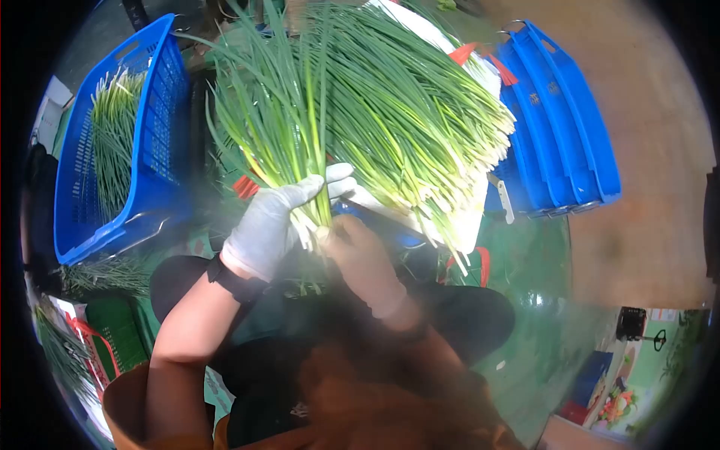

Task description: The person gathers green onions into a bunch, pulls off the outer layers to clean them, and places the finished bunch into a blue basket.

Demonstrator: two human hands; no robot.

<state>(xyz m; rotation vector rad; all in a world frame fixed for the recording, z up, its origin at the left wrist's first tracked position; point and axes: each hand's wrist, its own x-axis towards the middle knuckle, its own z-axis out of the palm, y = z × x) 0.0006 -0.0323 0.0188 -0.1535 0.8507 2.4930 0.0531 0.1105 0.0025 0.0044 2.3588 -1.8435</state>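
Observation:
My left hand [268, 225], in a white glove, is closed around a bunch of green onions [281, 127], their leaves pointing up and away. At the white root ends of this bunch is my right hand [358, 255], also gloved, with its fingers pinched together at the stalk bases; exactly what they grip is partly hidden. Just beyond and to the right lies a large pile of green onions [405, 127] on a white board [472, 217], roots toward me and to the right.
A blue basket [161, 127] on the left holds more green onions [116, 150]. Stacked blue crates [559, 120] stand at right, with a knife-like blade [502, 199] beside them. Red ties [504, 70] lie by the pile. Behind my left elbow is a green crate [116, 330].

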